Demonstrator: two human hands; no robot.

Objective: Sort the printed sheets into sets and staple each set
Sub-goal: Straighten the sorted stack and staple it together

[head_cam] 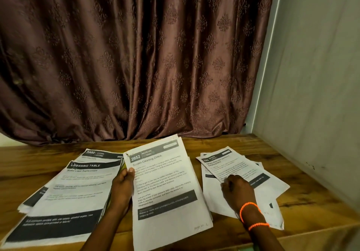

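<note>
Paper fills the lower frame: white printed sheets with dark header bands, spread in three piles on a grained wooden desk [224, 143]. The left hand [122, 184] pinches the centre stack [165, 182] by its left edge. The right hand [236, 190], orange beaded bands at its wrist, rests curled fingers on the loose right pile [272, 188]. A thick fanned left pile [74, 192] lies lower left. Embossed brown curtain [136, 55] hangs behind.

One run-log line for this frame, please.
stage: sorting | left hand: grips middle stack at its left edge | right hand: on right pile, grip unclear | stapler: not in view
</note>
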